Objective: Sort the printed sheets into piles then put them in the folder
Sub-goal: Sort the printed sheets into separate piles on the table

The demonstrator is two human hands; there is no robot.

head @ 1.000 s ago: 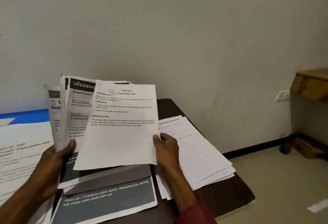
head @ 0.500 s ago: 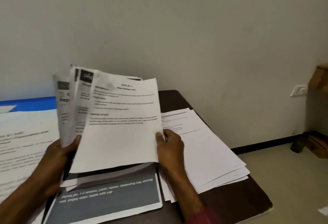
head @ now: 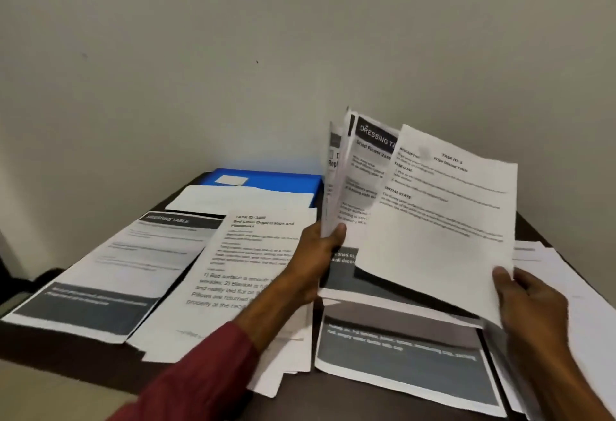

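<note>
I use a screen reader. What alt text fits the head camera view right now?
A person's left hand grips a fanned bundle of printed sheets while the right hand pinches one plain text sheet at its front. Below, paper piles cover a dark table, with a blue folder at the back.

Counter (head: 83, 350) nearly all under paper: left pile (head: 116, 270), middle pile (head: 233, 270), right pile (head: 400, 360), edges touching or overlapping. Bare strip only along the near-left edge. Blue folder (head: 276, 180) at back by wall (head: 233, 54), partly under a white sheet (head: 240, 199). Fanned sheets (head: 433, 220), held up by left hand (head: 316, 260) and right hand (head: 530, 300), screen the back-right corner.
</note>
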